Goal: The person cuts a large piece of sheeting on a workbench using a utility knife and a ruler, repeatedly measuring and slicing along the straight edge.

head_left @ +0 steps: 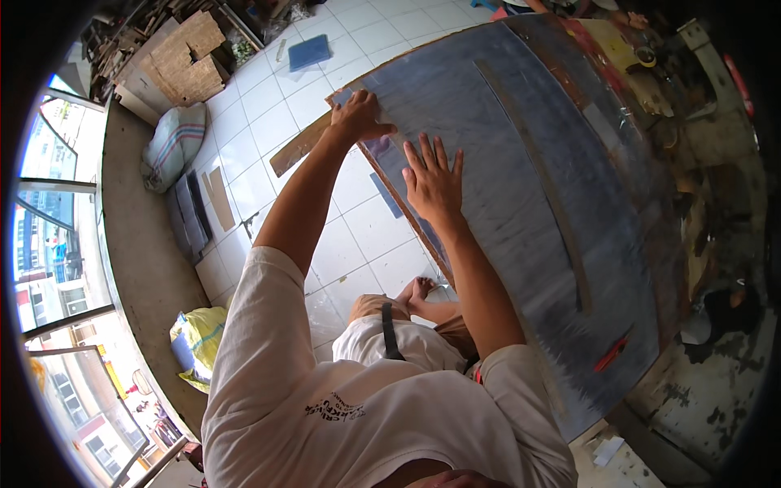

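Note:
A large blue-grey sheet with a brown edge covers the table in front of me and to my right. At its far left corner rests my left hand, thumb stretched out to the right and fingers bent over the surface. A narrow brown strip juts out past the sheet's edge beside my left wrist; whether the hand touches it is hidden. My right hand lies palm down on the sheet close to its left edge, fingers spread, holding nothing.
A long thin strip lies across the sheet, with a red-handled tool near its lower end. White tiled floor spreads to the left, with a sack, a yellow bag, a blue panel and stacked boards.

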The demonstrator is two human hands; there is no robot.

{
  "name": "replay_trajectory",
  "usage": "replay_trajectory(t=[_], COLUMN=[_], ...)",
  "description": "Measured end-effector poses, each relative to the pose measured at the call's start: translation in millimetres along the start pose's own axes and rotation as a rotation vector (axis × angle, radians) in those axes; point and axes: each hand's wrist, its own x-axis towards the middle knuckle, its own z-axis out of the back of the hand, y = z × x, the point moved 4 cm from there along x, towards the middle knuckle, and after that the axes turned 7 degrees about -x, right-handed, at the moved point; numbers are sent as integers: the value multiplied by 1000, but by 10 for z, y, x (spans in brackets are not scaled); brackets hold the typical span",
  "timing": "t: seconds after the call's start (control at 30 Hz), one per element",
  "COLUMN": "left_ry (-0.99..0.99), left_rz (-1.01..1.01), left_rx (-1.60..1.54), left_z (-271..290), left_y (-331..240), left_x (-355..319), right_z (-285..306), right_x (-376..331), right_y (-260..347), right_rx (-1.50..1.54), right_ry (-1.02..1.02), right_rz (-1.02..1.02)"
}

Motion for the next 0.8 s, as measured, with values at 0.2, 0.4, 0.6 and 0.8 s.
replay_trajectory(t=[0.2, 0.4, 0.6, 0.8], left_ry=[-59, -303, -298, -259], left_rz=[-40, -66, 135, 108], left_rx=[-92, -98, -179, -180], left_z=[15, -18, 140, 120], left_y=[9, 728, 459, 559], left_x=[136, 424, 402, 410], right_z=[0, 9, 13, -15], right_x=[-30, 30, -24, -11], right_y=[-80, 108, -46, -2], right_rx=[-23, 16, 1, 8], right_ry=[45, 33, 29, 44], right_rz=[-17, 25, -8, -6])
